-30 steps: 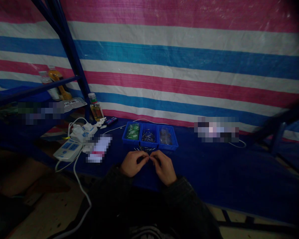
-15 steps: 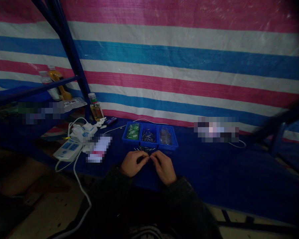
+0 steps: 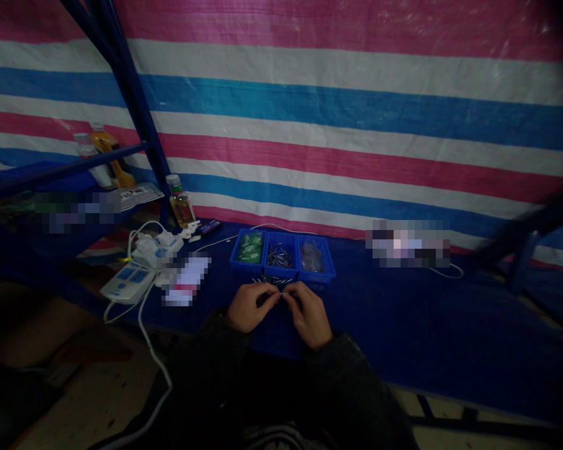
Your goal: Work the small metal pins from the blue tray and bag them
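My left hand point(image 3: 249, 307) and my right hand point(image 3: 311, 314) meet fingertip to fingertip above the blue table, just in front of three small blue bins. Both are closed in a pinch. Between the fingertips shows a small thin metal piece point(image 3: 283, 293), its exact kind too small to make out. A loose pile of thin metal pieces point(image 3: 273, 280) lies just beyond my fingers. The left bin point(image 3: 246, 268) holds green pieces, the middle bin point(image 3: 280, 272) thin metal pieces like those in the pile, and the right bin point(image 3: 316, 276) clear plastic-looking pieces.
Left of my hands are white power strips point(image 3: 130, 281) with plugs and cables, plus a blurred-out phone-like object point(image 3: 187, 281). Behind them stands a drink bottle point(image 3: 182, 203). Blue metal frame posts point(image 3: 141, 112) rise at left, and a striped sheet point(image 3: 338, 131) hangs behind the table.
My fingertips have drawn slightly apart, so the thin metal piece between them now shows. Otherwise the hands and bins stay where they were.
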Motion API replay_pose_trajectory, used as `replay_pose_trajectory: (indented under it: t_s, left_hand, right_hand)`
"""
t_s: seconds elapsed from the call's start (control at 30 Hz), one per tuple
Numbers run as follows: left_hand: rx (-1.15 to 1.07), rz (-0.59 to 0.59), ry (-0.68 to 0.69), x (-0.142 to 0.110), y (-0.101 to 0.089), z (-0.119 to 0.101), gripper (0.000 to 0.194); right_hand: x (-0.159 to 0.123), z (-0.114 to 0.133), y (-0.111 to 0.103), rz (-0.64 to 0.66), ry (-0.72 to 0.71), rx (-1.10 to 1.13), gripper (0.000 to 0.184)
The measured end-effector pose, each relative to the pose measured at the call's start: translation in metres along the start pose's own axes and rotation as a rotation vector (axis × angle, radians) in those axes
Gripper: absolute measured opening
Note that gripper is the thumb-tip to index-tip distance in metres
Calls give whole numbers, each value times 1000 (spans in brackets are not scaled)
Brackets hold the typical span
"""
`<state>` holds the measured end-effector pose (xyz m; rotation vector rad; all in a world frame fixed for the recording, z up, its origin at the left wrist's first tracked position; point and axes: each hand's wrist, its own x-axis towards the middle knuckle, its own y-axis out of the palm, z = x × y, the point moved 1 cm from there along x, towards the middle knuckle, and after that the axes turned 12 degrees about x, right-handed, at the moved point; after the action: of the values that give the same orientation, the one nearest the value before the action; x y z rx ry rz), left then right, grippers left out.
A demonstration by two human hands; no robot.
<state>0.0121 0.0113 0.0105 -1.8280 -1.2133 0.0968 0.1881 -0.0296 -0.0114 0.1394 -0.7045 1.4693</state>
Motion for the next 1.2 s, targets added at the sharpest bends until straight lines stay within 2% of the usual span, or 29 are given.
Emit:
replay_pose_trajectory:
  t_s: [0.17, 0.3, 0.47, 0.67, 0.9, 1.2]
  left_hand:
    - [-3, 1, -3, 0, 0, 0, 18]
    - [5, -1, -12, 0, 1, 1, 18]
    - [8, -3, -19, 1, 2, 2, 18]
    - [4, -14, -17, 1, 1, 1, 18]
    - [-8, -7, -18, 0, 2, 1, 18]
    - [1, -21, -32, 0, 1, -1, 19]
  right_hand:
    - [0, -2, -1, -11, 22, -15, 15]
    - [0, -3, -1, -36, 24, 6, 9]
    - [0, -3, 0, -5, -7, 26, 11]
    - [0, -4, 0, -17, 22, -1, 12]
    - [0, -3, -2, -67, 81, -94, 21]
    - [0, -2, -4, -117, 102, -109, 28]
